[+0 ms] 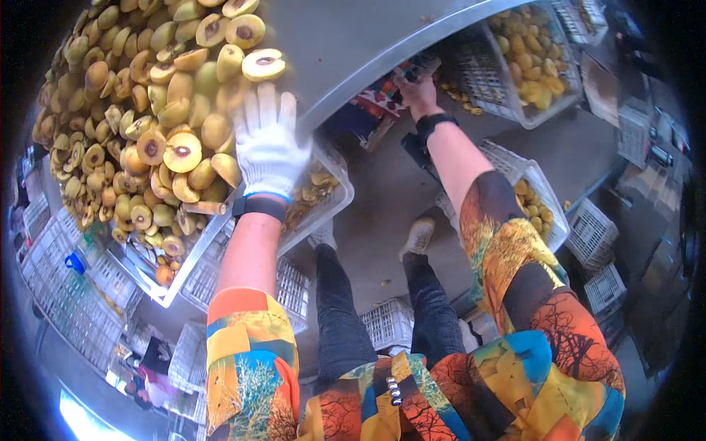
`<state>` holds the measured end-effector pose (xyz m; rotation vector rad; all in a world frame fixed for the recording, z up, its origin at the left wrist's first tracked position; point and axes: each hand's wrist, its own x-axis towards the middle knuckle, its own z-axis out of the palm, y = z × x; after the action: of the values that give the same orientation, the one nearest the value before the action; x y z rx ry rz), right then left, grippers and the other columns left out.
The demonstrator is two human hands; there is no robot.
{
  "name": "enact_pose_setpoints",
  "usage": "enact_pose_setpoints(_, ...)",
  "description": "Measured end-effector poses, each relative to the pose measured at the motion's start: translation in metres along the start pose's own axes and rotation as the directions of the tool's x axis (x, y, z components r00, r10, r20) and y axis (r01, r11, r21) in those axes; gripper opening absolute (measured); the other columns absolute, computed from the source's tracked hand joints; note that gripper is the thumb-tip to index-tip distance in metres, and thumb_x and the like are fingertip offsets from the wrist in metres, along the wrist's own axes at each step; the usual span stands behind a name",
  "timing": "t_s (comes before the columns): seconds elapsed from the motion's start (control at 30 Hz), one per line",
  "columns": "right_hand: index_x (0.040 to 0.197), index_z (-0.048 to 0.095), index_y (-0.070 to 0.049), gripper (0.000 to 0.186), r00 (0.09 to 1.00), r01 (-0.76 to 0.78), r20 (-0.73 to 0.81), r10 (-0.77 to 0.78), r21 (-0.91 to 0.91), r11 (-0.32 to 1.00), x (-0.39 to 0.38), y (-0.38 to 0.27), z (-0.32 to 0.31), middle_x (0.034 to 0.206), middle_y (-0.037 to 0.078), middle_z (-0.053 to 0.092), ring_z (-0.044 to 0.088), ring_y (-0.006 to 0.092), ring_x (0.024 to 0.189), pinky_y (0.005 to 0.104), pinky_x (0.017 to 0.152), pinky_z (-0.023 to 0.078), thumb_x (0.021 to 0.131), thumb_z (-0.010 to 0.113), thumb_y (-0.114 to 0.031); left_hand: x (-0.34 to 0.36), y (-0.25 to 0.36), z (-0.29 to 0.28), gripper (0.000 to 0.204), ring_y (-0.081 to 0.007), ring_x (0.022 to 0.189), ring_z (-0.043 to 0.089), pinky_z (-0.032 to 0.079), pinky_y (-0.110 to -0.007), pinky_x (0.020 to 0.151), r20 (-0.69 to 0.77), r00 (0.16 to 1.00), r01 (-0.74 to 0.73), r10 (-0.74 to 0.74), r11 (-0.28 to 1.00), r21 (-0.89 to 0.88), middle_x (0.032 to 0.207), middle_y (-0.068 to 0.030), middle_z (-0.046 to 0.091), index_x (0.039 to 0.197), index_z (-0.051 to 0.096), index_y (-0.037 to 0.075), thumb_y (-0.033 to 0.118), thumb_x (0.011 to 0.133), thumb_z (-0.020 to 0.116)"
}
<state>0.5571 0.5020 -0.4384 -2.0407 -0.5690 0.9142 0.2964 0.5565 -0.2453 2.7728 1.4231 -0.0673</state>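
Note:
My left hand (271, 147) wears a white knitted glove. Its fingers lie stretched out and open against the right side of a large heap of halved yellow stone fruit (173, 110), many with brown pit hollows. The heap rests on a grey metal table (346, 44). A short wooden handle (204, 208) pokes out beside the glove's cuff. My bare right hand (418, 94) is beyond the table's curved edge, fingers closed around a small dark thing (421, 66) that I cannot make out. Black bands circle both wrists.
A white crate of yellow fruit (526, 55) stands at the far right, with another fruit crate (533, 202) nearer my right arm. Below my left wrist sits a clear tub (334, 191) holding fruit pieces. White crates (73, 287) line the left. Scraps lie on the floor (375, 195).

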Motion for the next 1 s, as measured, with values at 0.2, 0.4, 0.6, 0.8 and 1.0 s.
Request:
enact_pose_setpoints(0.2,0.12,0.039,0.004,0.071,0.997,-0.065,-0.061,0.048,-0.325,0.943,0.012,-0.021,0.025,0.11,0.02,0.056,0.056,0.0339,0.099,0.0362,0.085,0.044,0.067,0.074,-0.028,0.0,0.001,0.003,0.064,-0.0346,0.125,0.034,0.026,-0.051,0.102,0.023,0.999,0.021,-0.021,1.0,0.017,0.135,-0.0154,0.038,0.121,0.048,0.011,0.034,0.065,0.068)
enact_pose_setpoints(0.4,0.112,0.032,0.005,0.078,0.99,-0.139,-0.085,0.112,-0.462,0.876,-0.022,-0.031,-0.008,0.114,0.03,0.048,0.048,0.0418,0.106,0.0424,0.088,0.042,0.063,0.077,-0.036,-0.003,0.0,0.006,0.064,-0.0351,0.124,0.034,0.027,-0.051,0.101,0.038,0.999,0.013,-0.014,1.0,0.028,0.132,-0.0164,0.04,0.12,0.047,0.01,0.031,0.064,0.069)
enact_pose_setpoints(0.6,0.122,0.035,0.002,0.087,0.851,-0.522,0.017,0.525,0.136,0.842,-0.011,0.006,-0.001,0.114,0.017,0.051,0.052,0.0263,0.099,0.0418,0.08,0.042,0.062,0.08,-0.04,-0.001,0.005,-0.001,0.06,-0.0355,0.122,0.036,0.03,-0.051,0.099,0.01,1.0,-0.005,0.005,1.0,0.003,0.128,-0.0166,0.042,0.115,0.049,0.01,0.029,0.063,0.071)
enact_pose_setpoints(0.8,0.097,0.06,-0.005,0.041,0.887,-0.462,0.272,0.374,0.472,0.751,-0.017,-0.006,-0.014,0.093,0.006,0.062,0.06,0.0208,0.088,0.0411,0.072,0.05,0.065,0.08,-0.02,-0.004,0.001,0.006,0.061,-0.035,0.12,0.038,0.031,-0.051,0.098,-0.043,0.999,-0.01,0.01,1.0,0.008,0.129,-0.015,0.042,0.115,0.048,0.011,0.029,0.062,0.071)
enact_pose_setpoints(1.0,0.087,0.06,-0.001,0.025,0.959,-0.282,0.068,0.274,0.228,0.932,-0.023,-0.004,-0.088,0.084,0.008,0.063,0.061,0.0175,0.069,0.0306,0.056,0.051,0.069,0.075,-0.009,-0.003,0.003,0.0,0.058,-0.0342,0.122,0.037,0.032,-0.052,0.098,-0.015,1.0,-0.002,0.002,1.0,-0.005,0.13,-0.0143,0.042,0.114,0.049,0.013,0.031,0.063,0.071)
